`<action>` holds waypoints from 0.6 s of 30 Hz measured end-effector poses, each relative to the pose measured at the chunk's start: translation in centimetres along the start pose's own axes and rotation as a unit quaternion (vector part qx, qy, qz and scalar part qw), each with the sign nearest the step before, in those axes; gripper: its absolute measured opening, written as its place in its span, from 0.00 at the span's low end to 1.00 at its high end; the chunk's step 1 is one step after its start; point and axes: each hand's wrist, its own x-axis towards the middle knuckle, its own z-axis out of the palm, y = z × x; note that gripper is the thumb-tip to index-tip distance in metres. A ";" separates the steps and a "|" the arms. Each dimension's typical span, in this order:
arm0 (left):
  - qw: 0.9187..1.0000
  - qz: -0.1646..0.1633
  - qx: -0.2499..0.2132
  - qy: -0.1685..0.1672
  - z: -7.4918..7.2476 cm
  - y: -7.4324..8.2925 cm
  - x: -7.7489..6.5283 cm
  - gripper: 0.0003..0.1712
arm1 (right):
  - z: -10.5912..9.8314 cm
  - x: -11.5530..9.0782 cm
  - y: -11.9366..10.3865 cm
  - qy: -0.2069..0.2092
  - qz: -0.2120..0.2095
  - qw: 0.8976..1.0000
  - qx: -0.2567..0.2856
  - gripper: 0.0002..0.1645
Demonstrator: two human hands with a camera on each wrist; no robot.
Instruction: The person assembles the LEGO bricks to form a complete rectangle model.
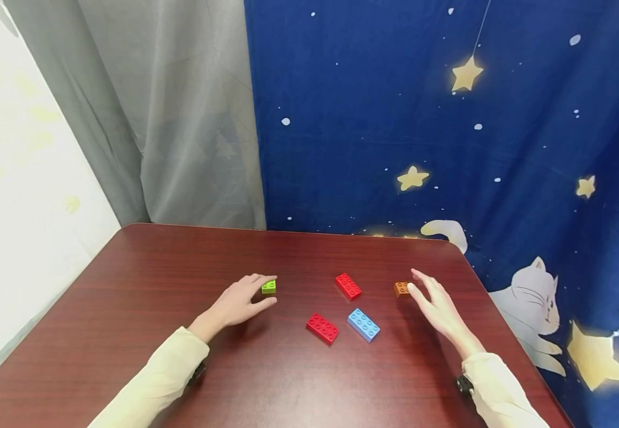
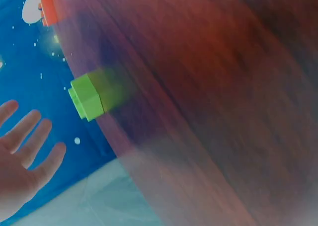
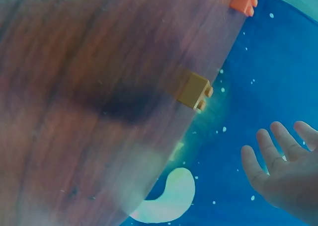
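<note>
My left hand [image 1: 239, 302] hovers beside a lime green toy brick [image 1: 269, 288], fingers extended and partly covering it in the head view. In the left wrist view, that green brick [image 2: 88, 98] stands apart from the spread fingers [image 2: 35, 144]. On the other side, my right hand [image 1: 438, 306] is next to an orange-brown brick [image 1: 401, 289], which its thumb partly hides. The right wrist view has a gap between this brick [image 3: 194, 90] and the straight fingers [image 3: 271, 149]. Neither hand holds anything.
Between the hands lie a red brick [image 1: 348, 286] farther back, another red brick [image 1: 322, 329] nearer, and a light blue brick [image 1: 363, 324]. All rest on the dark reddish wooden table [image 1: 181, 255]. Behind it hang a grey curtain [image 1: 197, 148] and a blue starry curtain [image 1: 352, 119].
</note>
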 end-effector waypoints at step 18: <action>0.993 0.036 -0.063 -0.093 1.5 2.3 0.2 0.28 | 2.1 -1.5 0.2 -0.060 0.047 0.991 0.106 0.24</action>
